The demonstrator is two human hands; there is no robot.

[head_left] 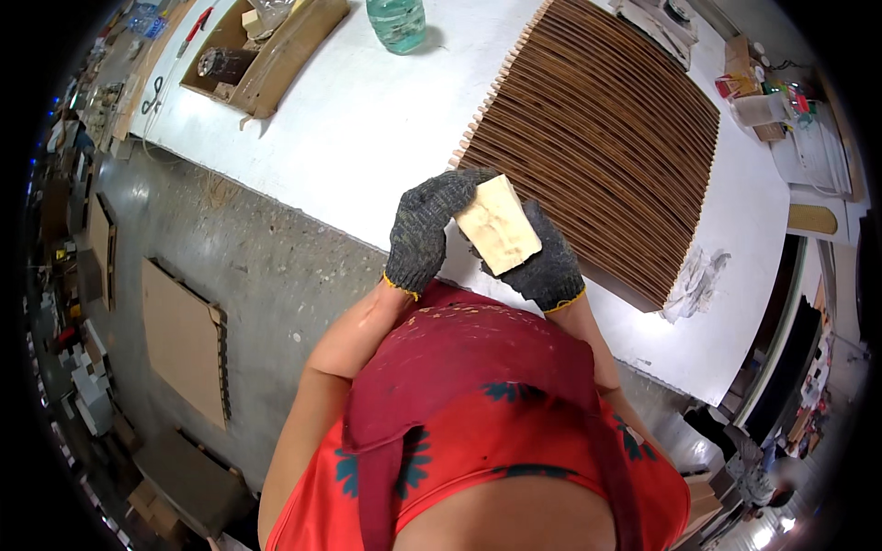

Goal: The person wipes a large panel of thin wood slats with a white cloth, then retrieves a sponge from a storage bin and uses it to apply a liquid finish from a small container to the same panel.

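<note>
Between my two hands, in front of my apron, is a pale yellow block (499, 225) with a creased, stained face; it looks like a sponge, though its material is not certain. My left hand (427, 225), in a dark grey knit glove, grips its upper left edge. From the right and below, my right hand (544, 262) in a matching glove supports it, some fingers hidden behind it. Just beyond my hands lies a large stack of brown strips (602, 138), packed side by side with pale ends along the left edge.
A white table (367, 119) carries an open cardboard box (266, 78), a greenish jar (397, 23), scissors (153, 95) and a red cutter (195, 29). A crumpled whitish cloth (698, 283) lies right of the stack. Boards (184, 340) rest on the floor at left. Another person (753, 473) is at lower right.
</note>
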